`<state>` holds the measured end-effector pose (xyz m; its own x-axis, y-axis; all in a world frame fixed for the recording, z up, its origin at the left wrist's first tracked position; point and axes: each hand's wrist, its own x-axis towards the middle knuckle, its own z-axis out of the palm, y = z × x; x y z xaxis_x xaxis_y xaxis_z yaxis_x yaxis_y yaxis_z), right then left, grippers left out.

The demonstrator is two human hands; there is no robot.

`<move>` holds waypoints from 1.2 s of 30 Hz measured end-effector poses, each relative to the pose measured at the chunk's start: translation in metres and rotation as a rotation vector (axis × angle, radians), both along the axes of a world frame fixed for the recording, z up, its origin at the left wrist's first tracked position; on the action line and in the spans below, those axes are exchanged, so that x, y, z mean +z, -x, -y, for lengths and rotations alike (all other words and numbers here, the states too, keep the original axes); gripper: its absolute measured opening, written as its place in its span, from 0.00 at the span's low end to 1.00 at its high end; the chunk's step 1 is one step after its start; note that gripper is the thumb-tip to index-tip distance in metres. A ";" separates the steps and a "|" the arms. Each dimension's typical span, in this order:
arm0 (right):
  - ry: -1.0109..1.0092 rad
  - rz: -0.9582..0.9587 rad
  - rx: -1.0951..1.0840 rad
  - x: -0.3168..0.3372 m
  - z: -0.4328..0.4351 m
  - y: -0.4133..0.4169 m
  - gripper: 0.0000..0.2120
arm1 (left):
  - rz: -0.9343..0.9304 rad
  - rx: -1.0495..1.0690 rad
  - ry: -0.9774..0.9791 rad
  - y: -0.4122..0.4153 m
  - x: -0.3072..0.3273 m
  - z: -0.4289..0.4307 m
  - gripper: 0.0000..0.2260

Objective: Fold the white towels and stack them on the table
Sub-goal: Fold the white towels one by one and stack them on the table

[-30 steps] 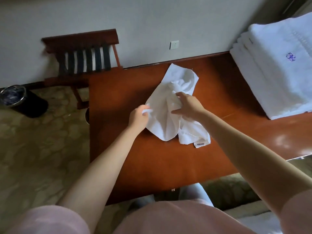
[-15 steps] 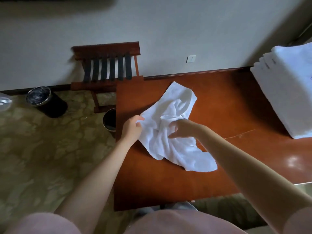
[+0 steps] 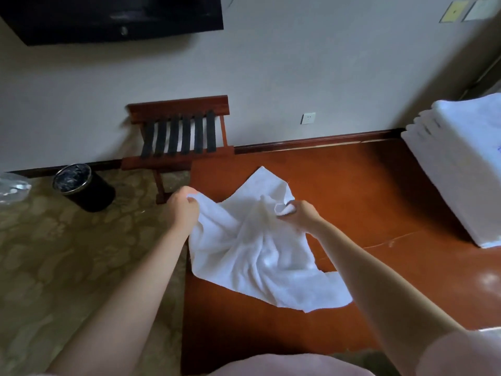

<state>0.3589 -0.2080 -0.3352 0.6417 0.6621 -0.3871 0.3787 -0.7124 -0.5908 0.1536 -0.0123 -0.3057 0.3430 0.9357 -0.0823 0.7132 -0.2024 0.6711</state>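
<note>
Both hands have hold of the one loose towel (image 3: 252, 253). The left hand (image 3: 183, 206) has its fingers curled tight round a corner at the towel's left edge, and the right hand (image 3: 301, 214) pinches a bunched bit of its far right edge. It's plain white and pretty rumpled, creased through the middle. The held parts are lifted a little, and the rest lies on the left part of the table (image 3: 352, 199), with its near corner spread flat.

There's not much to read. A stack of folded towels (image 3: 461, 164) sits at the right end of the table, well apart from the loose one. It has a small purple mark at the frame edge, but it's cut off, so I can't make it out. I can't count the layers cleanly either.

Past the table's left end there's one wooden luggage rack (image 3: 181, 131) with six dark straps, and one black bin (image 3: 81, 185) on the floor. On the wall are a TV (image 3: 113, 17) with a tiny unreadable logo, one socket (image 3: 308, 118), and two wall plates (image 3: 455, 9) top right.
</note>
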 end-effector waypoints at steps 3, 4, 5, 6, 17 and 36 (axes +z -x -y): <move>-0.225 -0.039 -0.362 0.020 0.024 -0.032 0.13 | -0.274 -0.043 0.023 -0.017 -0.017 -0.008 0.14; -0.249 -0.028 -0.487 0.022 0.037 -0.040 0.13 | -0.395 -0.101 0.010 -0.027 -0.023 -0.005 0.15; -0.218 0.012 -0.571 0.022 0.050 -0.047 0.13 | -0.490 -0.162 -0.023 -0.037 -0.029 0.001 0.15; -0.132 0.074 -0.608 0.019 0.064 -0.053 0.12 | -0.540 -0.225 -0.067 -0.048 -0.036 0.008 0.15; 0.380 0.389 -0.115 -0.014 0.060 -0.061 0.27 | -0.546 -0.703 0.195 -0.106 -0.087 0.047 0.09; 0.184 0.155 0.159 -0.063 -0.085 -0.064 0.13 | -0.607 -0.204 0.085 -0.075 -0.103 -0.012 0.22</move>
